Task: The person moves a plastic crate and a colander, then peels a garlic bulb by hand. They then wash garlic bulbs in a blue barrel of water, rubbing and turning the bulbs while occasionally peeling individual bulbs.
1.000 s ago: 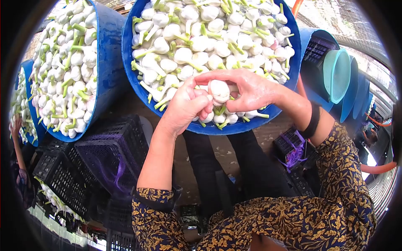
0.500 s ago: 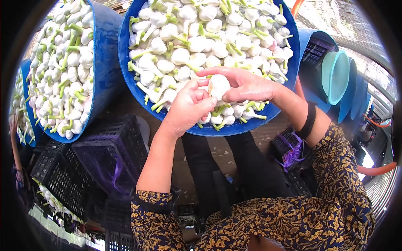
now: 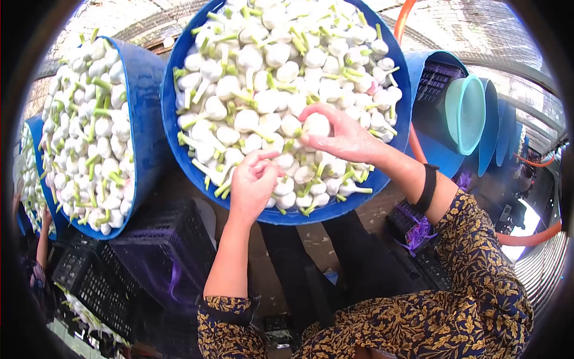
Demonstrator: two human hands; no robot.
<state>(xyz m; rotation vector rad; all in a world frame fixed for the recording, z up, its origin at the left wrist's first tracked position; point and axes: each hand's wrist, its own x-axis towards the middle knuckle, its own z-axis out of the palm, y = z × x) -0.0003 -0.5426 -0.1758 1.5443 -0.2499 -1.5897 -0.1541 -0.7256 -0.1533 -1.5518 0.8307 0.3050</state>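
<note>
My right hand (image 3: 344, 136) holds a white garlic bulb (image 3: 317, 125) between the thumb and fingers, over a round blue tub (image 3: 167, 107) heaped with garlic. The bulbs (image 3: 277, 55) in the tub are white, with short green stem stubs. Lower and to the left, my left hand (image 3: 254, 184) hovers above the tub's near edge, apart from the held bulb. Its fingers are curled in, and whether anything small is between them cannot be seen.
A second blue tub (image 3: 128, 149) full of garlic stands at left, near another person's arm (image 3: 43, 242). Black crates (image 3: 98, 278) sit below it. At right are a turquoise basket (image 3: 465, 116), an orange hose (image 3: 529, 239) and a crate with purple ribbon (image 3: 417, 230).
My hands have come apart. The right keeps the garlic bulb, while the left has drawn away to the lower left. The whole view has shifted, so the tubs appear lower.
</note>
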